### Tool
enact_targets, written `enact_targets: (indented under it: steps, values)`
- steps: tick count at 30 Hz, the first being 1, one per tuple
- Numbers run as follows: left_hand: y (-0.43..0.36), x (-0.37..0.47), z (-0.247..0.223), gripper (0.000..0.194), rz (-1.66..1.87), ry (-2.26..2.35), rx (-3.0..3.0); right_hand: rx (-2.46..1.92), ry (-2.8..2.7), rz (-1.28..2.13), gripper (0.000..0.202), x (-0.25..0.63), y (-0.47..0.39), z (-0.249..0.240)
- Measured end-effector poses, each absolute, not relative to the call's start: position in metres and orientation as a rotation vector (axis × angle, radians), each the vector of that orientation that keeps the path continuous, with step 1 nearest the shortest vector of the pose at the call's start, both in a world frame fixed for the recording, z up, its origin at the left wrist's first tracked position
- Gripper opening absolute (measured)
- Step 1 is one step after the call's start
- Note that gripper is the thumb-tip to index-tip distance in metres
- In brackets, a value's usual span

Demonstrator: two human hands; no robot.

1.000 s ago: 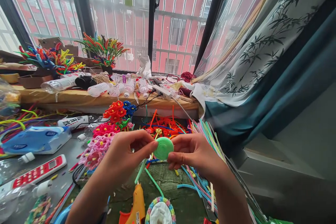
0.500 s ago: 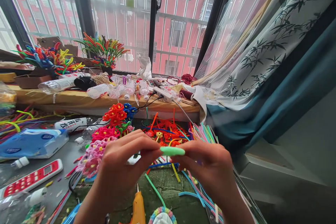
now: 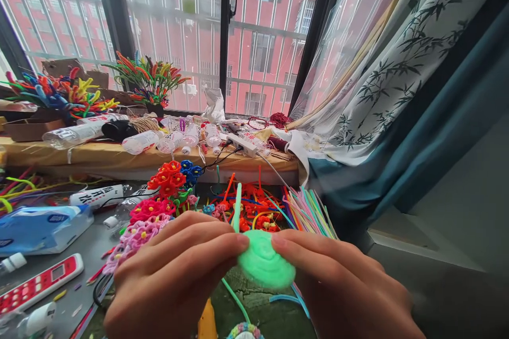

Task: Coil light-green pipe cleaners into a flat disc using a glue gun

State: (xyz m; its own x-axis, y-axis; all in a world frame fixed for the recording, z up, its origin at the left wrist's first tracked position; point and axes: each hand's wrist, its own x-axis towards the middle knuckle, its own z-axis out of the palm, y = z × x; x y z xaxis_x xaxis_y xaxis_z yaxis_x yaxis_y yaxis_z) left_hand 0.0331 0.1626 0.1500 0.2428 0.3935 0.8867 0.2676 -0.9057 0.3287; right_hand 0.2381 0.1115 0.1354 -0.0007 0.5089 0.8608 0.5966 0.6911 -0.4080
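Observation:
A flat spiral disc of light green pipe cleaner (image 3: pixel 265 262) faces me between my two hands. My left hand (image 3: pixel 175 270) pinches its left edge, and my right hand (image 3: pixel 345 275) presses its upper right edge with the fingertips. From the top left of the disc a straight green pipe-cleaner end sticks up. Below the hands, a yellow glue gun (image 3: pixel 207 322) is partly hidden by my left hand. Near the bottom edge lies a round piece with a pastel braided rim (image 3: pixel 245 330), beside a loose green pipe cleaner (image 3: pixel 234 296).
Pipe-cleaner flowers (image 3: pixel 153 206) stand left of centre. Red pipe-cleaner pieces (image 3: pixel 254 198) and a pastel bundle (image 3: pixel 312 212) lie beyond my hands. At left are a tissue pack (image 3: pixel 43 228), a red and white remote-like device (image 3: pixel 43 283) and bottles. A cluttered sill (image 3: pixel 91 156) runs behind.
The green disc has turned from edge-on to face me and looks larger. Both hands have come closer to the camera, and the straight green end now shows. The view has shifted slightly.

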Motion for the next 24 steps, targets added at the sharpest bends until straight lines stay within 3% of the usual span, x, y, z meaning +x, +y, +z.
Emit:
enact_targets:
  steps: [8,14,16,21,24]
  values:
    - [0.163,0.035,0.154,0.02,1.865,0.557,2.556,-0.806,-1.586,-0.291,0.023,0.23,0.12,0.131]
    - [0.161,0.04,0.157,0.009,1.916,0.503,2.627,-0.721,-1.552,-0.357,0.023,0.228,0.129,0.132]
    - [0.16,0.038,0.155,0.011,1.892,0.534,2.634,-0.732,-1.576,-0.34,0.017,0.229,0.131,0.13]
    - [0.16,0.027,0.147,0.025,1.754,0.557,2.822,-0.731,-1.581,-0.27,0.024,0.231,0.134,0.131]
    - [0.16,0.021,0.144,0.027,1.687,0.596,2.947,-0.697,-1.706,-0.035,0.017,0.239,0.137,0.138]
